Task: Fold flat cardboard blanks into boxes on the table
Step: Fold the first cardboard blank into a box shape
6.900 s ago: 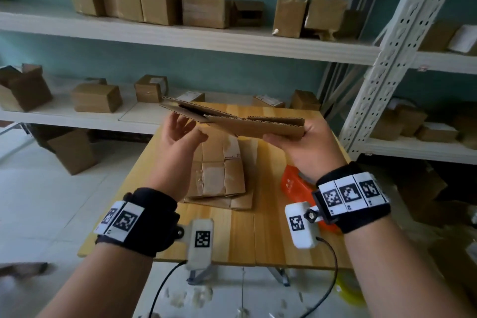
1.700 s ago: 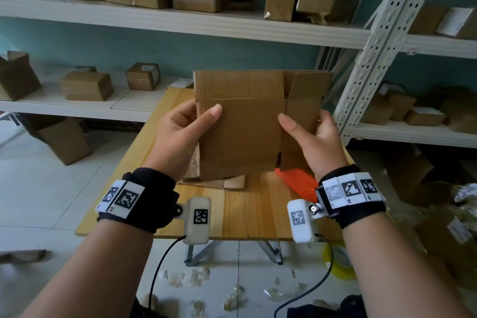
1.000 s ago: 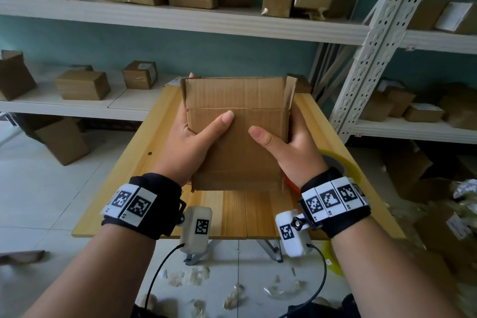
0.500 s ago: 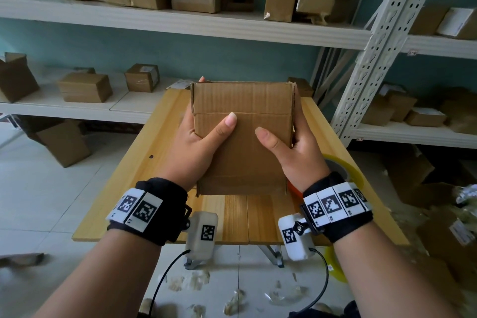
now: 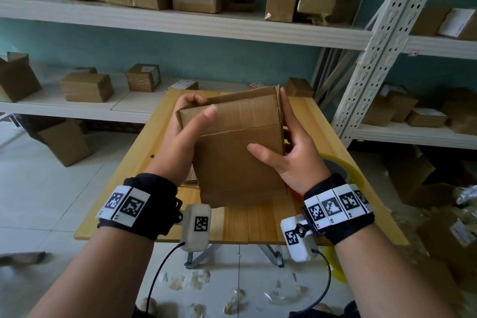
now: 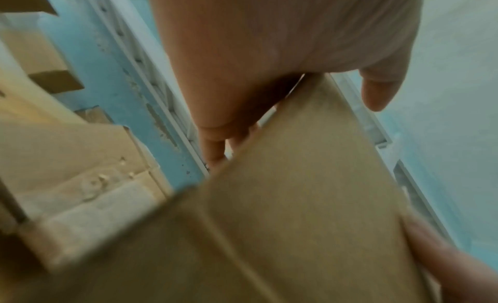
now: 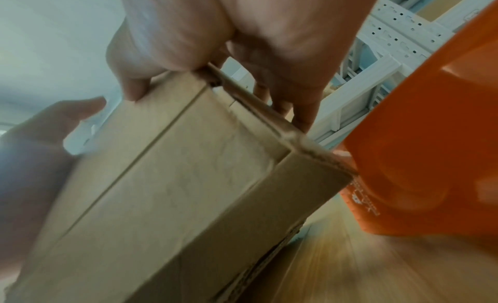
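Centre of the head view: a partly folded cardboard box (image 5: 237,152) held upright above the wooden table (image 5: 124,170), between the two hands. The left hand (image 5: 180,142) grips the box's upper left corner, thumb laid across the near face and fingers curled over the top edge. The right hand (image 5: 291,155) clasps the right side, thumb on the near face and fingers extended up along the far side. The top flaps are folded inward. Lower right of the right wrist view: an orange object (image 7: 420,158) just beside the box's lower corner. A roll of tape (image 5: 338,165) lies at the table's right edge. Shelves (image 5: 180,23) carrying cartons fill the upper frame.
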The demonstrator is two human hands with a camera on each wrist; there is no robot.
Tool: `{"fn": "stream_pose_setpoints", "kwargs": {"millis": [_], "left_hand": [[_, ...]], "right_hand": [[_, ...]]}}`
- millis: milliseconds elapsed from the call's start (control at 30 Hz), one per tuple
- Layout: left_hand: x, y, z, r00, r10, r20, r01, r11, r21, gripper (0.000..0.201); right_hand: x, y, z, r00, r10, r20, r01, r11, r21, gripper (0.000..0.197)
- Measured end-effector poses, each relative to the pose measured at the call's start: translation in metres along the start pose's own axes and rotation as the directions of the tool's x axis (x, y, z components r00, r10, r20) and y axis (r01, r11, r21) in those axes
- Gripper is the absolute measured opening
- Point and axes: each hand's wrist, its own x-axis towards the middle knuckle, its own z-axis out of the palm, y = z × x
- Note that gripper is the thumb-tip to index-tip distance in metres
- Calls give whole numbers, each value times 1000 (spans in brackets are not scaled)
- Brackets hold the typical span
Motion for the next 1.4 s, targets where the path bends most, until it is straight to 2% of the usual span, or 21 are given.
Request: {"fn": "stream_pose_setpoints", "kwargs": {"millis": [67,267,533,767,867,967,1033,1133,1400], "left_hand": [[2,2,5,998,-40,-48,38,999,-34,35],[11,5,5,980,-144,-137,133,987,-84,35],[6,14,4,978,-183,-99,175,981,-85,53],[-3,21,12,983,-174,-53,171,984,-50,47],[-6,18,16,980,-174,-92,152,966,-208,43],[-4,16,13,974,-212,-81,161,898,-410,38],[-1,13,12,974,-213,-80,174,924,-340,32],[0,8,16,981,-153,-123,132,978,-161,46],[-2,-2,17,994,-74,-86,69,996,-55,56]], "right_hand": [[0,0,-1,1000,-9,-4,9,1000,2,110],[-2,-2,-1,999,-37,-20,37,999,-22,111],[-3,-3,-1,999,-31,-13,30,998,-47,111],[-3,-1,0,1000,-20,-10,20,999,-37,109],[-1,2,1,999,-2,-32,0,999,-54,109],[3,6,2,997,45,-55,-49,997,-55,110],[3,7,3,997,58,-57,-61,997,-48,109],[3,8,6,997,47,-54,-50,998,-49,107],[0,7,3,997,20,-70,-19,1000,20,108]]}}
